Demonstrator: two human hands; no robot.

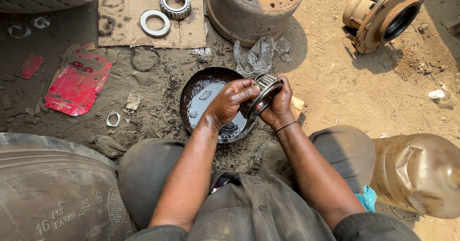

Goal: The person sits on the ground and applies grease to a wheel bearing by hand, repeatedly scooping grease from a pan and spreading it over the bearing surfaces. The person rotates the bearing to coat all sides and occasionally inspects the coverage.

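Note:
I hold a large tapered roller bearing (261,93) with both hands above a round black pan (189,96) of dirty liquid on the ground. My right hand (280,108) cups the bearing from the right and underneath. My left hand (232,100) grips its left side, thumb and fingers pressed on the rollers. Both hands are grimy. I sit on the ground with knees spread around the pan.
A cardboard sheet (124,25) at the back carries another bearing (175,3) and a metal ring (155,23). A brake drum (244,11), a wheel hub (383,16), tyres (52,193), a brownish plastic jug (421,174), red packaging (76,85) and crumpled plastic (258,56) surround me.

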